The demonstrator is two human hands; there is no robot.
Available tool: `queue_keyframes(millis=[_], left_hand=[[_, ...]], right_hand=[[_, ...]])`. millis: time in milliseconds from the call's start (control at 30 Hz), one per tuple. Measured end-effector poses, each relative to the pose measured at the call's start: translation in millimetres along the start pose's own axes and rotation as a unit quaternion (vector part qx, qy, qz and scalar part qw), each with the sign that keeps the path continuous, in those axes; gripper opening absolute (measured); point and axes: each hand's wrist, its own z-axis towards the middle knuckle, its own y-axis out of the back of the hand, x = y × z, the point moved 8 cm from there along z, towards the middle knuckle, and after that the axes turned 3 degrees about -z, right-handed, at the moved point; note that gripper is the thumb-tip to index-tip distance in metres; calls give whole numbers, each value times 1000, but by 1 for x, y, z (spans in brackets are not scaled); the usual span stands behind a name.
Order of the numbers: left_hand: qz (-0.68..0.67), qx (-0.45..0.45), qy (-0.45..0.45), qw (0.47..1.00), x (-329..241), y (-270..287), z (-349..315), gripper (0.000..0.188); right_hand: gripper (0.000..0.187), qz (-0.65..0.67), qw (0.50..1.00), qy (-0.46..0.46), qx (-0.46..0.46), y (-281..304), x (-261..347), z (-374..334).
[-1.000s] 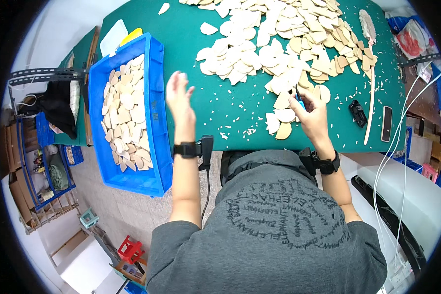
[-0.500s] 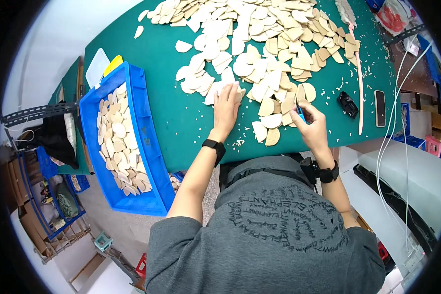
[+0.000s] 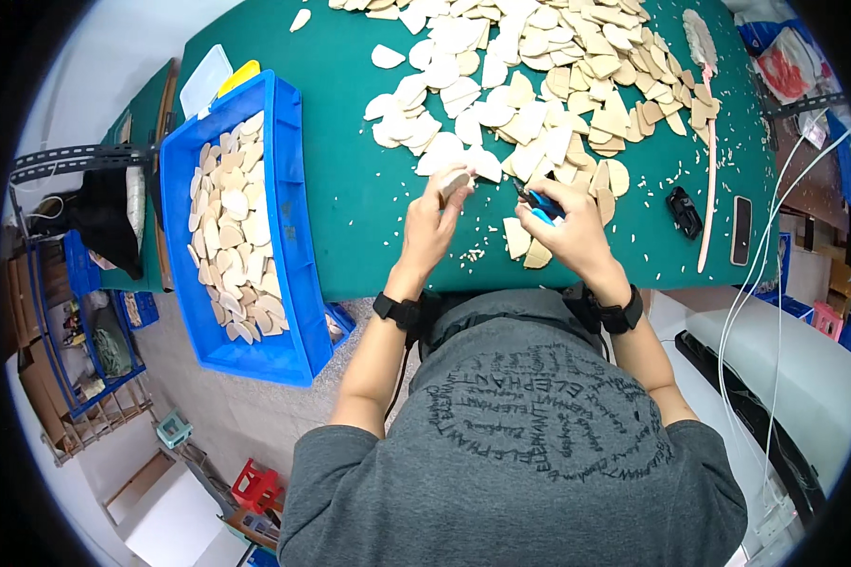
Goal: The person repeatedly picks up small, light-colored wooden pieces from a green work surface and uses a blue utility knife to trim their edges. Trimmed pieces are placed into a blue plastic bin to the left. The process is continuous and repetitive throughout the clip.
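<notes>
My left hand (image 3: 427,225) pinches a small beige rounded piece (image 3: 453,183) upright between thumb and fingers, just above the green tabletop (image 3: 350,208). In my right hand (image 3: 577,231) are blue-handled nippers (image 3: 543,204), their dark jaws pointing left toward that piece but apart from it. A large heap of similar flat, half-round beige pieces (image 3: 539,123) spreads beyond both hands. Two more beige pieces (image 3: 517,238) lie close by my right hand. Small pale scraps (image 3: 471,255) are scattered on the cloth below my hands.
At the left stands a blue plastic crate (image 3: 298,236) holding many beige pieces. A black object (image 3: 683,214), a phone (image 3: 741,231) and a long pink-handled duster (image 3: 709,161) lie on the right. White cables (image 3: 761,250) hang past the table's right edge.
My left hand has risen from the heap with a beige piece between its fingers. My right hand has moved left, bringing the nippers nearer. The whole view has shifted a little.
</notes>
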Motion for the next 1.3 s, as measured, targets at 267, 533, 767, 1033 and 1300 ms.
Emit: queue_keyframes(millis=[267, 533, 767, 1033, 1300], left_hand=[[-160, 160, 149, 963, -54, 7, -14, 30], [-167, 162, 110, 966, -68, 10, -25, 30], [-89, 157, 63, 982, -83, 14, -26, 30], [-10, 162, 51, 985, -89, 15, -25, 31], [1, 170, 55, 984, -87, 14, -23, 31]], right_hand=[[31, -35, 998, 44, 38, -3, 36, 1], [31, 17, 995, 70, 65, -13, 49, -2], [28, 20, 994, 86, 63, -13, 51, -5], [22, 26, 993, 102, 61, -14, 47, -5], [21, 39, 991, 105, 71, -17, 41, -2]])
